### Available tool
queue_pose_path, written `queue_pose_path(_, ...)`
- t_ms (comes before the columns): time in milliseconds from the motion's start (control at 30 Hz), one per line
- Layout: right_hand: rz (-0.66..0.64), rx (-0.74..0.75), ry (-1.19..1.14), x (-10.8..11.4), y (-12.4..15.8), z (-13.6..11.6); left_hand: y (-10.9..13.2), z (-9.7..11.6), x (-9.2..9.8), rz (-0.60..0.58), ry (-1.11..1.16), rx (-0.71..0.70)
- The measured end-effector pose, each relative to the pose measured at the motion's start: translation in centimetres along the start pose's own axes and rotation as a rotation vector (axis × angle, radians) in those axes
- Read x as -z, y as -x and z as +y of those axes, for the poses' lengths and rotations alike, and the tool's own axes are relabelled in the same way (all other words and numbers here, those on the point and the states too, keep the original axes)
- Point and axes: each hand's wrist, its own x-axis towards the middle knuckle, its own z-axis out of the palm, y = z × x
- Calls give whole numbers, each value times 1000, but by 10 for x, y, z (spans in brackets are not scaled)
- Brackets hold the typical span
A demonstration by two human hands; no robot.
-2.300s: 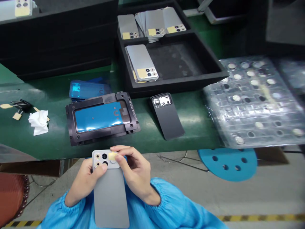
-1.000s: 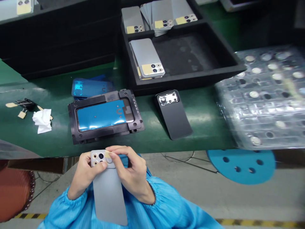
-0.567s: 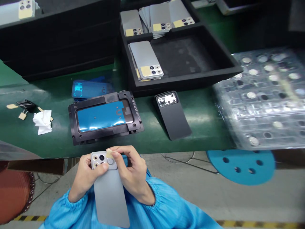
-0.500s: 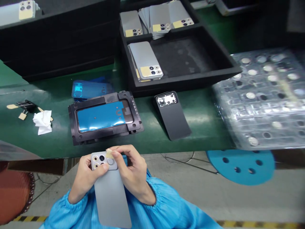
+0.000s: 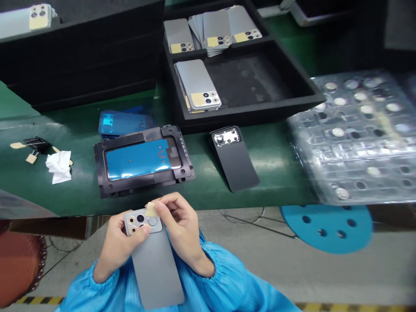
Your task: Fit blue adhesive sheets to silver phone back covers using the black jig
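Observation:
A grey phone back cover (image 5: 159, 268) with a camera block at its top is held over my lap, below the table edge. My left hand (image 5: 118, 245) grips its upper left side, thumb on the camera block. Between the thumb and fingers of my right hand (image 5: 180, 227) is a small cream sticker (image 5: 151, 210), at the top right of the block. Beyond my hands, a black frame fixture (image 5: 146, 182) holds a blue-filmed panel (image 5: 139, 160). A dark grey phone cover (image 5: 238, 167) lies to its right.
A black foam tray (image 5: 253, 108) at the back holds several grey covers (image 5: 196, 80). Clear plastic trays (image 5: 351, 160) lie at the right. Blue-filmed covers (image 5: 125, 123), a crumpled white tissue (image 5: 59, 167) and a black clip (image 5: 37, 144) are at the left. A blue stool (image 5: 325, 242) stands below the table.
The cover's lower end has swung slightly to the right. The cream sticker shows a little more above the camera block, still in my right fingers. The view has shifted slightly.

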Motion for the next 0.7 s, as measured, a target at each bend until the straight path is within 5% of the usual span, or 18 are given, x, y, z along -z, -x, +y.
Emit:
queue_pose_path(200,-303,-10,-141,12,16,-3,5,2,5,75,-12,-38)
queue_pose_path(300,-183,253,203,17,35,-2,8,-1,7,178,30,-74)
queue_pose_path(367,-169,286,361,17,43,0,11,-6,5,264,54,-109)
queue_pose_path(433,-181,134,263,17,44,1,16,-14,3,260,108,-155)
queue_pose_path(567,-276,-360,-370,13,34,0,24,-26,-4,91,369,-355)
queue_pose_path(700,-440,-521,-501,3,33,0,21,-18,-13,19,438,-341)
